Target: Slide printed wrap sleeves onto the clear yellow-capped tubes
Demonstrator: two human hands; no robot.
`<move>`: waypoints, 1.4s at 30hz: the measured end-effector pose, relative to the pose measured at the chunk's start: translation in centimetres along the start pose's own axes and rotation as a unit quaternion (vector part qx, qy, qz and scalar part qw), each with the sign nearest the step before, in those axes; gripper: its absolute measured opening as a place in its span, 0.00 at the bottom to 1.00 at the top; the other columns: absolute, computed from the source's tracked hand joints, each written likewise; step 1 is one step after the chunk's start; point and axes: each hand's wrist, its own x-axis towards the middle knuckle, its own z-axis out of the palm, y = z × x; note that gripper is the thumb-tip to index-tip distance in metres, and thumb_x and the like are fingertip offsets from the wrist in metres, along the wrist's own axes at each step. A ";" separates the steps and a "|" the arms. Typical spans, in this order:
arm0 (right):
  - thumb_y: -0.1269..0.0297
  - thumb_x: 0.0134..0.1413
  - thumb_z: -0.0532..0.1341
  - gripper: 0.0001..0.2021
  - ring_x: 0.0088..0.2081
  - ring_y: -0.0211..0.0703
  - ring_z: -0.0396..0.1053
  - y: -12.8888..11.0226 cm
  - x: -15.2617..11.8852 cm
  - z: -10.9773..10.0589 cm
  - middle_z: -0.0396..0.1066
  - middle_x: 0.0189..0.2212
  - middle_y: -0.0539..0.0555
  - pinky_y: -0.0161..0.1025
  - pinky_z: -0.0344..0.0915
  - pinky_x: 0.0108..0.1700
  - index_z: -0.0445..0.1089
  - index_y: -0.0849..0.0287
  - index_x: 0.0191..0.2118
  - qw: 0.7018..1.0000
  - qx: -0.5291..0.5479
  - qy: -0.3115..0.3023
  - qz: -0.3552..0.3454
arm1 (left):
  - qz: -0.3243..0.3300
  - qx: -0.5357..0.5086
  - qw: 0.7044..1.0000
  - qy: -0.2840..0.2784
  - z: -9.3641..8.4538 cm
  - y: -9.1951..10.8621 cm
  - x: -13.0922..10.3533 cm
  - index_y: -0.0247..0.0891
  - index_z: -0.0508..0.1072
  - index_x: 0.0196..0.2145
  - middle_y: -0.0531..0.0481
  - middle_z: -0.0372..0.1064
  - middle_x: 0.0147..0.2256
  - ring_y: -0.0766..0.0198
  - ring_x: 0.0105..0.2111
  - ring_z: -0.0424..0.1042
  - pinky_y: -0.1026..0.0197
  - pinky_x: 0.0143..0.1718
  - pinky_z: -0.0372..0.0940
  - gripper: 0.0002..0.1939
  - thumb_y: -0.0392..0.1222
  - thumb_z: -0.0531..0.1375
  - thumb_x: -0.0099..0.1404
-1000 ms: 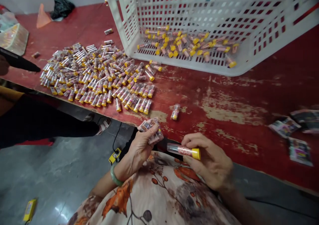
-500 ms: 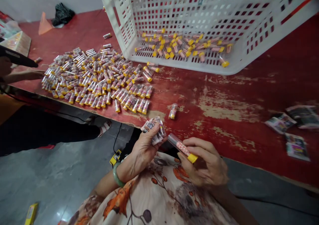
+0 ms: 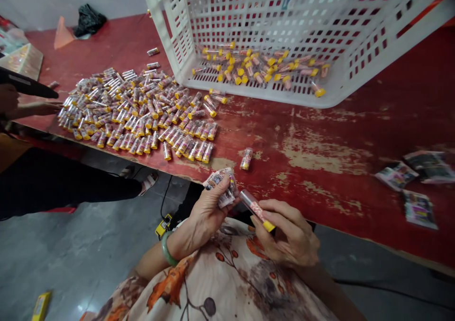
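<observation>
My left hand (image 3: 209, 209) is closed on a small bunch of printed plastic packets (image 3: 224, 181), thumb on top. In my right hand (image 3: 289, 233) is a clear tube (image 3: 253, 205) with a yellow cap and pink print, pinched near the capped end. The tube's clear end points toward the packets, close to my left fingers. A single capped tube (image 3: 246, 159) lies on the red table just beyond my hands. To the left spreads a large pile of similar tubes (image 3: 142, 108), the nearest ones in rows along the table edge.
A white slotted basket (image 3: 256, 91) lies tipped on its side with loose yellow-capped tubes inside. Several printed packets (image 3: 419, 209) rest at the right on the worn red table (image 3: 320, 155). Another person's hand (image 3: 39, 108) reaches the pile's left end. A black bag (image 3: 89, 20) sits behind.
My right hand has shifted slightly left with the tube, bringing it a little nearer my left hand. The packets in my left hand have turned slightly.
</observation>
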 end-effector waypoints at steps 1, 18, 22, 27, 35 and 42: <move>0.79 0.46 0.65 0.22 0.40 0.43 0.74 -0.1 0.0 -0.2 0.73 0.42 0.56 0.39 0.73 0.40 0.68 0.58 0.48 0.999 0.023 -0.001 0.024 | 0.004 0.004 1.000 0.010 0.0 0.0 0.1 0.34 0.75 0.33 0.53 0.74 0.28 0.66 0.25 0.73 0.62 0.28 0.71 0.12 0.34 0.71 0.49; 0.73 0.54 0.59 0.06 0.22 0.32 0.61 0.7 2.4 2.7 0.63 0.19 0.47 0.32 0.59 0.26 0.69 0.60 0.27 0.972 0.036 0.000 0.231 | 0.060 0.093 0.993 -0.038 0.0 -1.0 -0.4 0.33 0.75 0.31 0.52 0.75 0.28 0.67 0.26 0.73 0.64 0.29 0.70 0.15 0.38 0.73 0.45; 0.73 0.53 0.59 0.06 0.22 0.33 0.62 0.9 2.4 2.3 0.64 0.20 0.47 0.33 0.59 0.27 0.69 0.59 0.27 0.971 0.038 -0.008 0.238 | 0.060 0.096 0.993 -0.025 -0.2 -0.8 0.1 0.33 0.75 0.30 0.52 0.75 0.28 0.66 0.27 0.73 0.63 0.29 0.70 0.15 0.36 0.73 0.44; 0.68 0.54 0.62 0.01 0.25 0.35 0.67 0.7 1.6 0.3 0.69 0.25 0.47 0.32 0.62 0.28 0.72 0.56 0.32 0.935 0.109 -0.017 0.338 | 0.037 0.080 0.996 0.011 -0.6 -0.5 0.8 0.33 0.76 0.31 0.51 0.76 0.29 0.66 0.26 0.74 0.64 0.27 0.70 0.17 0.37 0.74 0.43; 0.71 0.52 0.64 0.07 0.35 0.43 0.71 0.3 0.5 -1.3 0.72 0.36 0.55 0.38 0.70 0.34 0.71 0.58 0.38 0.909 0.243 0.090 0.325 | 0.027 0.074 0.997 0.010 -0.7 -0.5 0.7 0.34 0.76 0.33 0.50 0.76 0.30 0.66 0.26 0.74 0.65 0.25 0.70 0.17 0.39 0.74 0.45; 0.74 0.50 0.64 0.08 0.35 0.44 0.74 -0.1 1.7 -0.3 0.74 0.34 0.54 0.41 0.73 0.35 0.71 0.57 0.38 0.960 0.159 0.097 0.208 | -0.015 0.082 0.996 0.016 0.0 -0.6 0.1 0.33 0.76 0.30 0.50 0.75 0.27 0.68 0.21 0.71 0.65 0.23 0.69 0.12 0.37 0.72 0.48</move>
